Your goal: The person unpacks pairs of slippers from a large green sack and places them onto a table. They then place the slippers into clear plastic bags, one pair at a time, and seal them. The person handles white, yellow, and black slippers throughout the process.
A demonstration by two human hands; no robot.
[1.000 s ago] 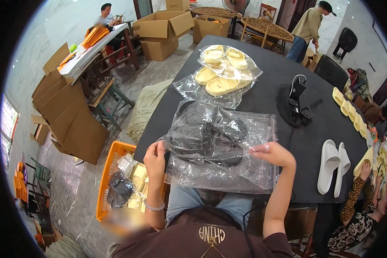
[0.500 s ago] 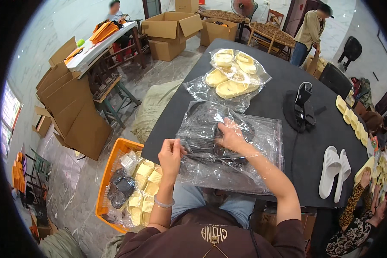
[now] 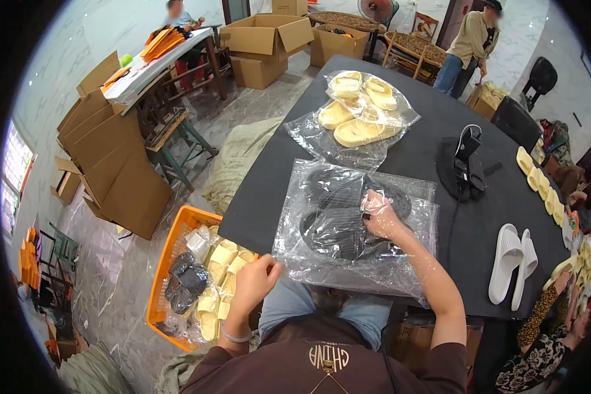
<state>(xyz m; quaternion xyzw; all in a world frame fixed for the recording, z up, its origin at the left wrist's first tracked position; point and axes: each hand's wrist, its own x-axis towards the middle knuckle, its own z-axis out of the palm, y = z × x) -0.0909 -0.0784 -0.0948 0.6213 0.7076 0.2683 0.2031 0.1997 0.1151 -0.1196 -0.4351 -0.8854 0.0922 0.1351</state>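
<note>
A pair of black slippers (image 3: 335,230) lies in a clear plastic bag (image 3: 292,262) on the dark table in front of me. My right hand (image 3: 382,217) rests over the slippers, its fingers curled and closed on the bag's film. Just off the bag's near left corner, by the table edge, is my left hand (image 3: 256,279). Its fingers are bent together, and whatever they may hold is hidden. Farther back on the table, another clear bag (image 3: 302,134) contains several pale yellow slippers (image 3: 364,131).
An orange basket (image 3: 157,289) holding wrapped yellow and black slippers stands left of the table (image 3: 262,197). White slippers (image 3: 505,262) and a black device with a cord (image 3: 463,164) are on the right. Cardboard boxes (image 3: 259,69) stand beyond. Other people work at the edges.
My left hand has moved down toward me, away from the bag. My right hand has shifted slightly right and down. The bag now lies flatter over the black slippers.
</note>
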